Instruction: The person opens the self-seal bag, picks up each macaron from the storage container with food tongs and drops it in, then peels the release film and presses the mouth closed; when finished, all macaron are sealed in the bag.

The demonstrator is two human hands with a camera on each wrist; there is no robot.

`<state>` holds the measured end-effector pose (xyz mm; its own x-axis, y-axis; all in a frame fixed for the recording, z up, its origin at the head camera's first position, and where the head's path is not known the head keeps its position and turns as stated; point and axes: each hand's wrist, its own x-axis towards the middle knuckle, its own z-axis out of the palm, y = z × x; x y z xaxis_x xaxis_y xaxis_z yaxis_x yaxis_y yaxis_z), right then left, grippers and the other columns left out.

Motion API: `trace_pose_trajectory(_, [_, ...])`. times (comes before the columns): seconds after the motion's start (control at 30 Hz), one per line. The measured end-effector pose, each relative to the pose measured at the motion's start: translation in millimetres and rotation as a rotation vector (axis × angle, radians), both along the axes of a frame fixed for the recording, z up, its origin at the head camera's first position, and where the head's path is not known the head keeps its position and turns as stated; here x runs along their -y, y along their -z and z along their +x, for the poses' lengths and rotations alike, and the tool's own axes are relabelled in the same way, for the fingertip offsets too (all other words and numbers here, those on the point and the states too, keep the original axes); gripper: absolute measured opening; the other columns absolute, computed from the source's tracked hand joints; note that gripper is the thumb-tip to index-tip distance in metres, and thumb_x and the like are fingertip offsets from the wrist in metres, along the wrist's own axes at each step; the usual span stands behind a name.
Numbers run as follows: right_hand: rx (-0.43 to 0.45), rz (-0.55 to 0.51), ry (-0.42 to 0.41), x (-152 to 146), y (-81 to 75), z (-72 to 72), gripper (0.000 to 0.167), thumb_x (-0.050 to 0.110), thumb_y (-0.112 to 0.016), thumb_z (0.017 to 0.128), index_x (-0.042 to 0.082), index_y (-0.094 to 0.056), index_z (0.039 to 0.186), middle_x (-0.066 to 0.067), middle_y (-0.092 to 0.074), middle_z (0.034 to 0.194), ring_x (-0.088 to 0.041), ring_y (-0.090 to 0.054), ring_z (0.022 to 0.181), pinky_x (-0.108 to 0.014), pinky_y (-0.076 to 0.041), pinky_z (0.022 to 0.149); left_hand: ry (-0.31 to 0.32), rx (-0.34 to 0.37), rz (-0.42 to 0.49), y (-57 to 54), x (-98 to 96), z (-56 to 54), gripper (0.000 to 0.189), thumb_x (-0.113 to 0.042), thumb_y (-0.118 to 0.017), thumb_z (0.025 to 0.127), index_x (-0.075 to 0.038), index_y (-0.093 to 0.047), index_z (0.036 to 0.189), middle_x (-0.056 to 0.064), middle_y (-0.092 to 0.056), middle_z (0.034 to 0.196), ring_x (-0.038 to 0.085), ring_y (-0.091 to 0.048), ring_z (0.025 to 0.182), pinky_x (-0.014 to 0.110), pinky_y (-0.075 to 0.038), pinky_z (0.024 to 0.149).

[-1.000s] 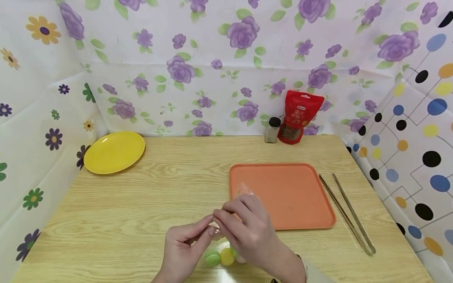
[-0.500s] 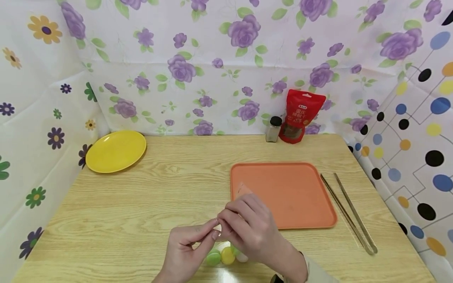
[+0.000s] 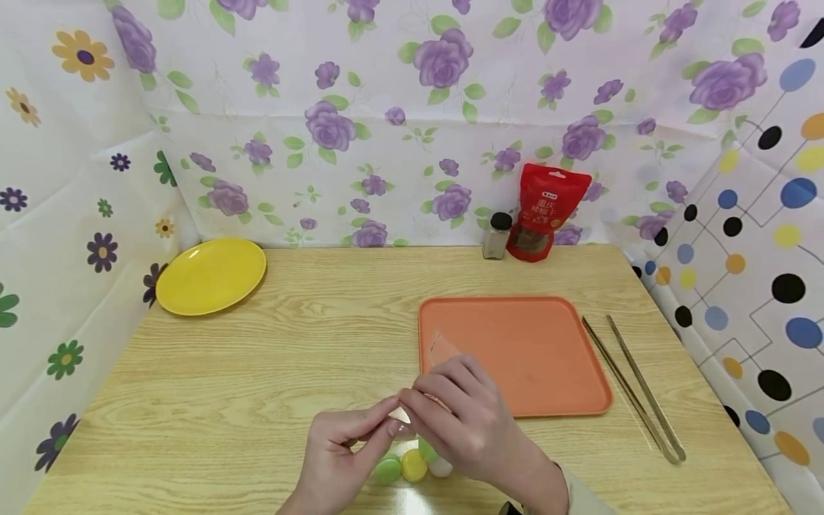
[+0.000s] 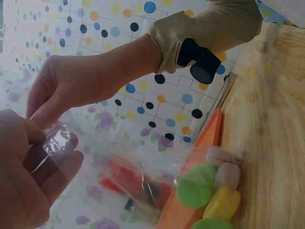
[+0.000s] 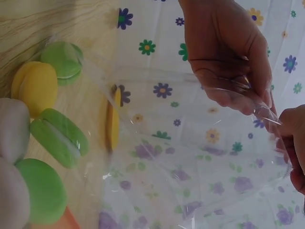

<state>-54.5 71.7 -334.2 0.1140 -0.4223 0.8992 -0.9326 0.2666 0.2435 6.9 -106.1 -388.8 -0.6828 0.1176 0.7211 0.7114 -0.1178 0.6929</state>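
Between my two hands stretches a clear plastic bag (image 5: pixel 157 114), its top edge pinched by the thumb and fingers of each hand. Near the table's front, my left hand (image 3: pixel 337 454) meets my right hand (image 3: pixel 470 429) almost fingertip to fingertip. Several macarons sit on the table side below the hands, apparently inside the bag's lower end: a green macaron (image 3: pixel 388 469), a yellow macaron (image 3: pixel 414 465), a pale macaron (image 3: pixel 440 468) and others. In the left wrist view shiny film (image 4: pixel 59 140) covers part of the left fingers.
An orange tray (image 3: pixel 515 350) lies beyond the right hand, with metal tongs (image 3: pixel 644 400) to its right. At the back stand a black-capped jar (image 3: pixel 496 237) and a red pouch (image 3: pixel 547 207). A yellow plate (image 3: pixel 211 277) lies at the far left.
Both hands have drifted slightly to the right, still pinching the bag's edge. The right fingers have shifted a little along it, and more of the macarons shows below.
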Motion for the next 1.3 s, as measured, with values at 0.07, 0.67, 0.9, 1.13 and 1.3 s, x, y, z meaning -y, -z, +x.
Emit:
trace_pose_trajectory(0.07, [-0.025,-0.009,-0.001,0.3,0.1,-0.7,0.021,0.008,-0.062,0.099,0.003,-0.074,0.082,-0.002,-0.065,0.077,-0.014,-0.057,0.065,-0.024,-0.046,0.061,-0.007,0.006,-0.004,0.5,-0.1,0.4,0.045,0.024,-0.063,0.084,0.004,-0.066,0.125,0.013,-0.07,0.111,0.019,-0.07,0.095,0.031,-0.059,0.069])
trace_pose_trajectory(0.67, [-0.055,-0.056,0.012,3.9,-1.1,-1.0,0.02,0.004,-0.061,0.095,0.004,-0.071,0.077,-0.003,-0.064,0.073,-0.016,-0.056,0.062,-0.024,-0.045,0.058,-0.062,0.021,-0.012,-0.1,-1.7,1.1,0.049,0.027,-0.064,0.08,0.003,-0.069,0.122,0.012,-0.071,0.108,0.014,-0.07,0.094,0.027,-0.059,0.067])
trace_pose_trajectory(0.9, [-0.061,-0.071,0.02,5.0,0.3,-2.6,0.02,-0.002,-0.056,0.089,0.005,-0.066,0.072,-0.003,-0.062,0.071,-0.016,-0.055,0.06,-0.023,-0.043,0.056,-0.034,0.014,-0.023,0.6,-2.9,0.9,0.05,0.028,-0.063,0.08,0.004,-0.067,0.124,0.014,-0.069,0.112,0.017,-0.07,0.097,0.029,-0.06,0.069])
trace_pose_trajectory(1.13, [0.071,-0.122,-0.044,8.7,2.6,-2.5,0.023,0.002,-0.053,0.094,0.004,-0.061,0.072,-0.004,-0.06,0.072,-0.016,-0.052,0.061,-0.022,-0.039,0.057,-0.038,0.009,-0.034,1.5,-3.8,1.4,0.049,0.029,-0.062,0.08,0.005,-0.067,0.123,0.017,-0.069,0.11,0.017,-0.07,0.094,0.031,-0.06,0.07])
trace_pose_trajectory(1.3, [0.233,-0.17,-0.118,10.6,7.7,0.2,0.021,0.006,-0.054,0.095,0.003,-0.061,0.076,-0.003,-0.058,0.075,-0.015,-0.049,0.064,-0.022,-0.037,0.061,-0.045,0.03,-0.03,1.2,-3.8,2.2,0.048,0.03,-0.061,0.08,0.006,-0.068,0.122,0.018,-0.07,0.109,0.017,-0.071,0.092,0.031,-0.06,0.071])
